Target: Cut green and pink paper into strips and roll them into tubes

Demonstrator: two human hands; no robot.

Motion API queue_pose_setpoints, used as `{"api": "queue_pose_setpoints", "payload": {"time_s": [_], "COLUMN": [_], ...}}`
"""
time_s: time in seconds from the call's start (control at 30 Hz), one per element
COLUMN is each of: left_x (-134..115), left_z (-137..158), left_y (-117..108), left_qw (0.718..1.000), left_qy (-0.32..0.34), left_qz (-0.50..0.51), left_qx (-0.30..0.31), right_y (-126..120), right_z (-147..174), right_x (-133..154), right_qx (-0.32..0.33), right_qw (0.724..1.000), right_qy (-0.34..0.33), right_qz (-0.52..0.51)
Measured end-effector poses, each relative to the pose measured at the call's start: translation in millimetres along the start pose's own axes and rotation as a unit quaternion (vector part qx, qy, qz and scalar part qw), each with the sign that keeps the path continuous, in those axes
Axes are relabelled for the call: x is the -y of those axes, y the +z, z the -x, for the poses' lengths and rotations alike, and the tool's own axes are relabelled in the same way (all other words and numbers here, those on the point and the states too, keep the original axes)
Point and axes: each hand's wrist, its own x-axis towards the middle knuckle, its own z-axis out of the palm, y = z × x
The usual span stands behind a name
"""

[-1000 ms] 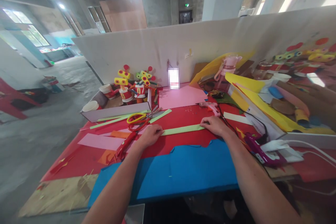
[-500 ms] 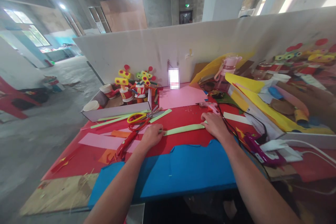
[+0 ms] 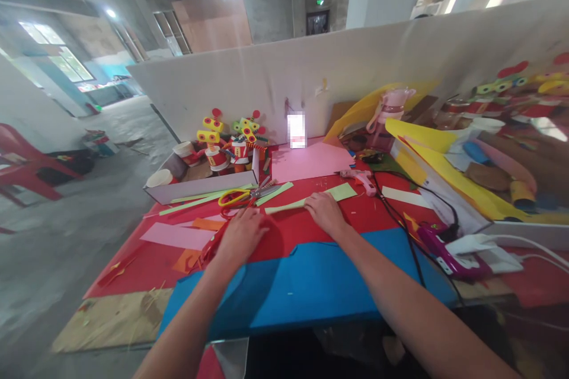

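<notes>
My left hand (image 3: 242, 234) angles palm-down, loosely open — my right hand (image 3: 325, 212) bends over a pale-green paper strip (image 3: 344, 192), grip unclear.

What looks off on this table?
The green strip looks uneven: narrow left of the right hand, wider beyond, perhaps twisted. The pink glue gun lies loose, no stand visible. Orange scraps are strewn at left, untidy.

- Paper strip (image 3: 285, 206), one: pale green, long.
- Form: left portion slender, possibly folded or curled; right end broader, flatter, straight-edged.
- Position: aslant over the red surface (image 3: 284, 238), right end farther out, midsection beneath the right hand (image 3: 326, 212).
</notes>
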Motion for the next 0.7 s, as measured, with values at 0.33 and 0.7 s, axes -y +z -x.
{"api": "queue_pose_setpoints", "payload": {"time_s": [0.33,0.7], "left_x": [35,-11], "left_z": [40,-12], "left_y": [-5,-6], "left_qw": [0.985,0.945], "left_qy": [-0.048,-0.048], "left_qz": [-0.091,0.051], "left_qx": [0.138,-0.318], "right_y": [1,15], "right_z": [-15,-24], "right_x": [17,4], "right_qx": [0.051,-0.041], "right_qw": [0.994,0.991], "right_qy": [0.096,0.119], "right_qz": [0.031,-0.054]}}
